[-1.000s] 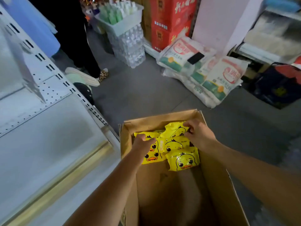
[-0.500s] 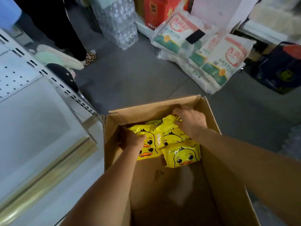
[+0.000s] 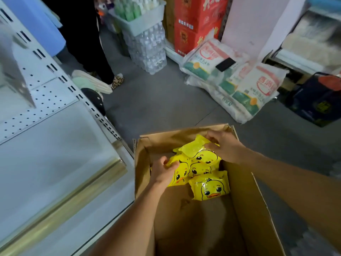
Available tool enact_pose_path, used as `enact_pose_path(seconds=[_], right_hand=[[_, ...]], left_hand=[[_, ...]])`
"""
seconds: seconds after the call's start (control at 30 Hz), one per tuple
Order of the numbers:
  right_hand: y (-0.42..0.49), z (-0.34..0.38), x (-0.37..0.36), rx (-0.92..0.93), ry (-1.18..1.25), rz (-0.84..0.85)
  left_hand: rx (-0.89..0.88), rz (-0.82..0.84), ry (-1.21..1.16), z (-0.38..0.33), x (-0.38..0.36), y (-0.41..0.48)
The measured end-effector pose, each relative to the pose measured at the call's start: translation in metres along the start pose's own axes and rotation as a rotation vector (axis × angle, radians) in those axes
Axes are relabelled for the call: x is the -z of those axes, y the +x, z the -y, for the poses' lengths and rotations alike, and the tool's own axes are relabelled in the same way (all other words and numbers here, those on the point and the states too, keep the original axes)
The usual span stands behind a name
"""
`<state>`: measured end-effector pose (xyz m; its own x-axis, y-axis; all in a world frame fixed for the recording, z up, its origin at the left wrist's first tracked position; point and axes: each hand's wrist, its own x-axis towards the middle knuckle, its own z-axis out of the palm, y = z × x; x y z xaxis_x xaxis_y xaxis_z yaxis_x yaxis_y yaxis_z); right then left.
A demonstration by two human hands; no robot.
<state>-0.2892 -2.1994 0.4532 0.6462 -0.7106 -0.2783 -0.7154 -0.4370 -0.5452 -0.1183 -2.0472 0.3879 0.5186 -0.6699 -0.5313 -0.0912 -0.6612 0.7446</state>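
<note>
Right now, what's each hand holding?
Left hand: grips a yellow duck packet at the pile's left.
Right hand: pinches the topmost yellow packet.

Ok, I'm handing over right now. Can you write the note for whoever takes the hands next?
Left hand: grips the left duck packet inside the cardboard box.
Right hand: pinches the top duck packet at the box's far end.
Loose in the box: middle duck packet, front duck packet.
Done: both holds taken.
Left: lift the packets out, probably onto the white shelf beside the box.
</note>
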Motion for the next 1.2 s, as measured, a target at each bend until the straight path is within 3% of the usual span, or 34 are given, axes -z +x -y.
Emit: enact_pose_path(seconds=[0.2,0.33,0.47,0.63,0.83,1.03,1.2], right_hand=[[-0.032,0.057,0.042,-0.048,0.242,0.110],[-0.052,0.096,0.063,0.005,0.295,0.119],[-0.064,0.140,0.082,0.069,0.337,0.089],[-0.078,0.202,0.110,0.153,0.384,0.092],[-0.089,0.248,0.145,0.131,0.407,0.132],[-0.107,0.274,0.159,0.152,0.833,0.468],[-0.106,0.327,0.143,0.223,0.936,0.305]], left_hand=[[0.033,-0.035,-0.398,-0.036,0.034,-0.047],[0.108,0.115,-0.708,-0.059,0.064,-0.084],[0.034,0.103,-0.823,-0.087,0.091,-0.121],[-0.085,-0.069,-0.884,-0.114,0.129,-0.163],[-0.181,-0.274,-0.920,-0.139,0.180,-0.200],[-0.253,-0.514,-1.054,-0.167,0.229,-0.236],[-0.293,-0.624,-1.094,-0.183,0.264,-0.256]])
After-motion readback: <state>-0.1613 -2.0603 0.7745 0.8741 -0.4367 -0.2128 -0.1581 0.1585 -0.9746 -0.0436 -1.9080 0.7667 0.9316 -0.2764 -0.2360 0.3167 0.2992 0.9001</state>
